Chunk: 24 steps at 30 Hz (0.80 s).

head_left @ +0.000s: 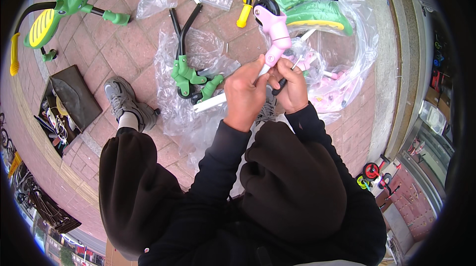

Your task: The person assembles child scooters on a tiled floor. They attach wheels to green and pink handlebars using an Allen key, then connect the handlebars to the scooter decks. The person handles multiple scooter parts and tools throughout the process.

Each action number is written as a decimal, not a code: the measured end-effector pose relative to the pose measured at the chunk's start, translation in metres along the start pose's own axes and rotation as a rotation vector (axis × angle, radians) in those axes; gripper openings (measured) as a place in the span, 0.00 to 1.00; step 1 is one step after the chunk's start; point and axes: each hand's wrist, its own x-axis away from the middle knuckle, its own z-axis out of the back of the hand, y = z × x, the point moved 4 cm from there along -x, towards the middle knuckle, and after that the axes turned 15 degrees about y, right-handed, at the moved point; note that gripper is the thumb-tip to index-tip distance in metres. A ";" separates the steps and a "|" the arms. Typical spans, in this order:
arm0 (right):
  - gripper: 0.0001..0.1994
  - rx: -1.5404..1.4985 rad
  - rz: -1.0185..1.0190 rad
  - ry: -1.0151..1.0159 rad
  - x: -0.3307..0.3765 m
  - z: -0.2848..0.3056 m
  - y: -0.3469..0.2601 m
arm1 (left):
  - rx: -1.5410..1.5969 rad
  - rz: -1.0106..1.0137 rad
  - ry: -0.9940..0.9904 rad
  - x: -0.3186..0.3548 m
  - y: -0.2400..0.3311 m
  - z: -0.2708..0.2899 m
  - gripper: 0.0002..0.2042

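Note:
My left hand [245, 90] is closed around a white tube [210, 103], which sticks out below it on the left. At the tube's upper end sits a pink plastic leg joint [276, 33] with a black caster wheel [266, 9] pointing away from me. Close beside it, my right hand [292, 85] has its fingers closed on a small screwdriver [281, 86], whose black handle points down and whose metal shaft slants up past the thumb. The fingers partly hide where the tube enters the joint. Green leg joints on black tubes [186, 75] lie on clear plastic film left of my hands.
Beyond my right hand, clear bags [364, 38] hold a green animal-shaped body [317, 18] and pink parts [327, 95]. Black handlebars with yellow grips [244, 13] lie ahead. An assembled green ride-on toy [59, 13] stands far left, above an open tool case [74, 97] near my shoe.

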 end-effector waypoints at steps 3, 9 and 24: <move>0.14 0.125 0.101 0.100 0.012 -0.001 -0.003 | 0.101 0.149 -0.004 0.001 -0.011 -0.004 0.16; 0.15 0.595 0.356 0.180 0.006 0.000 -0.005 | 0.510 0.774 -0.139 0.007 -0.057 -0.010 0.16; 0.16 0.368 -0.028 0.365 -0.038 0.040 0.050 | 0.203 0.714 -0.120 0.028 -0.119 -0.024 0.13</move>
